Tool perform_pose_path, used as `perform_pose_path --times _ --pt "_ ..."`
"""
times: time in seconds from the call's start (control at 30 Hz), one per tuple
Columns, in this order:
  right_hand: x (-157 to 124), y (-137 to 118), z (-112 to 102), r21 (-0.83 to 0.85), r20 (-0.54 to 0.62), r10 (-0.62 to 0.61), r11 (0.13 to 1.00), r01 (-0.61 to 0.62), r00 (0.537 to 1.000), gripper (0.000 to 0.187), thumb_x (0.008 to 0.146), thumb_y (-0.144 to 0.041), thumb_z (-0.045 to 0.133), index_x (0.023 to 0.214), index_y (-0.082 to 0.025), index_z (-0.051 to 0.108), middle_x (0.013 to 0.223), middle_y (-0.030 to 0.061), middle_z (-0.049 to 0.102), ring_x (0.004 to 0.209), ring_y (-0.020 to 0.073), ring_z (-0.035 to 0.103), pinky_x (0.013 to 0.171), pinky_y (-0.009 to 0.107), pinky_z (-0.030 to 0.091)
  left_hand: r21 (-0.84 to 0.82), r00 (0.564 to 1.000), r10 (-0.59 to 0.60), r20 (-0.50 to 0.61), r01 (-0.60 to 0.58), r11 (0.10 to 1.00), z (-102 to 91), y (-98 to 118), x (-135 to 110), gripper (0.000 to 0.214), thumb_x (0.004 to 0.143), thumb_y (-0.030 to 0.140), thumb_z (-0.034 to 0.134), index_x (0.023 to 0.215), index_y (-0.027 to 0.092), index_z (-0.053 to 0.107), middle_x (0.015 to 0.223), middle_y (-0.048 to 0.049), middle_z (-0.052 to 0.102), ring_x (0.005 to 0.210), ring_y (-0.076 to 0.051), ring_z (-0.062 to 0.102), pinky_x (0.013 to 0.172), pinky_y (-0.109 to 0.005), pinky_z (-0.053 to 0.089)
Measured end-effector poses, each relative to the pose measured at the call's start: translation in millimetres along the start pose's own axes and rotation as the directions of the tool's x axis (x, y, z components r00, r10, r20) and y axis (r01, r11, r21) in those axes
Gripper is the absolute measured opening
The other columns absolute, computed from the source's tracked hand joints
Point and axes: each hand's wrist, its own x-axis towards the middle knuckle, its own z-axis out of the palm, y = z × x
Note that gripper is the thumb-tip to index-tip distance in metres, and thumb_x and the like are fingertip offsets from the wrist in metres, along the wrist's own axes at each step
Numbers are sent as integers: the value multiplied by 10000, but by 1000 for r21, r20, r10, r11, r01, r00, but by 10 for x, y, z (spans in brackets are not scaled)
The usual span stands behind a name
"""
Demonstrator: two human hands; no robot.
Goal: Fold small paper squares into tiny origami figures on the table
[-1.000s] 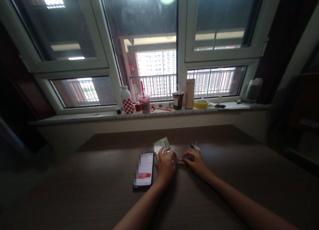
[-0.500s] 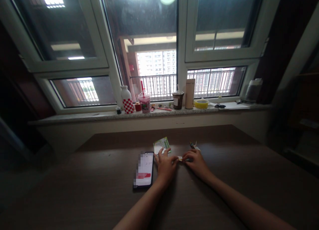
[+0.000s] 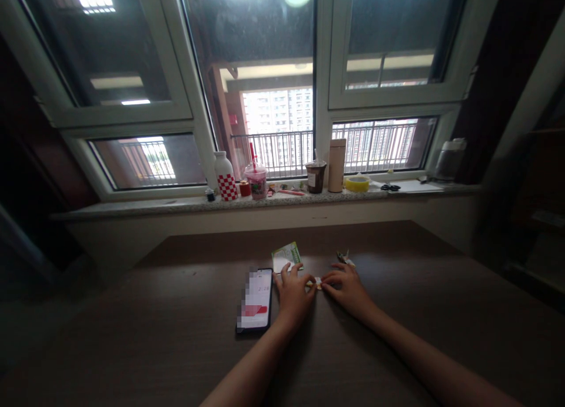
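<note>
Both hands rest on the dark wooden table, fingertips meeting over a tiny pale yellowish piece, perhaps folded paper. My left hand pinches its left end; my right hand pinches its right end. A green and white card or packet lies just beyond my left hand. A small folded figure sits beyond my right hand. A phone with a lit screen lies left of my left hand.
A stone windowsill runs behind the table. On it stand a red-checked white bottle, a pink lidded cup, a dark drink cup, a tan flask, a yellow bowl and a grey jug.
My fingers have shifted slightly on the small piece, which now shows paler between the fingertips. Both hands stay in the same place on the table.
</note>
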Motion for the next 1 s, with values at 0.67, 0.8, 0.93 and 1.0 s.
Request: perform_pose_path --times 0.67,0.8,0.93,1.0 --pt "8 -35 -118 -138 157 -107 982 129 982 167 845 -319 618 903 -350 772 1057 5 727 1269 328 430 1090 600 225 92 993 95 71 -101 991 -16 -54 14 169 846 435 642 966 386 751 1392 -26 547 1394 -356 284 1098 -724 50" --pt "8 -4 -109 -144 158 -115 980 139 981 152 841 -325 640 912 -356 770 1076 -6 723 1263 326 437 1095 595 222 37 995 90 52 -92 995 -10 -59 24 160 821 394 685 969 399 748 1384 -5 552 1369 -334 325 1114 -698 91" --pt "1 26 -79 -135 143 -112 982 132 983 134 835 -342 660 914 -364 767 1079 -13 727 1260 318 450 1101 605 195 38 992 115 54 -117 992 -21 -42 27 132 811 362 705 922 412 755 1373 23 560 1366 -327 325 1121 -695 78" --pt "-1 35 -59 -122 122 -109 985 124 986 119 828 -357 673 900 -347 768 1054 -8 735 1250 314 466 1098 595 207 39 993 103 58 -106 994 -29 -33 24 129 807 362 709 918 405 758 1380 20 556 1370 -332 318 1121 -696 73"
